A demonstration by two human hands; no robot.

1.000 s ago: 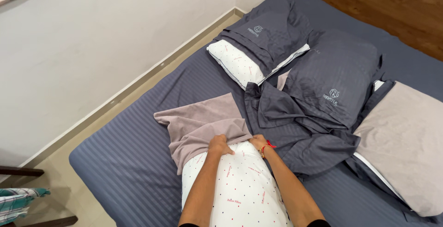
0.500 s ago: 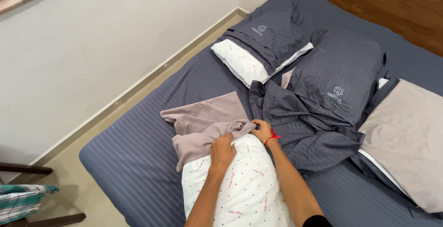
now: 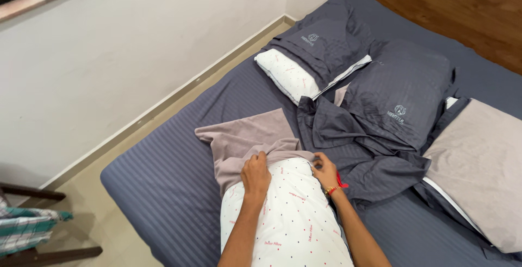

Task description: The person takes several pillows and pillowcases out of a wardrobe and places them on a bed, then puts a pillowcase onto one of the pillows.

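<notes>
Both forearms reach up from the bottom edge over the white dotted pillow [image 3: 285, 218], knuckles up. The left hand [image 3: 255, 173] is curled with its grip pinching the rim of the mauve pillowcase [image 3: 244, 139] at the pillow's top left corner; the right hand [image 3: 325, 170], a red thread at its wrist, has its fingers bent on the same rim at the top right corner, its grip closed on the cloth. Compared with half a second ago, the right hand has dropped back from about 12 o'clock of the pillow's tip to the 1 o'clock side, and the bunched rim now lies flatter across the pillow. The pillow lies on the striped grey bed sheet [image 3: 163, 180], long axis running from 6 towards 12 o'clock, its far end tucked in the case, which trails off towards 11 o'clock. Crumpled dark grey covers [image 3: 348, 131] sit just beside it at 2 o'clock.
</notes>
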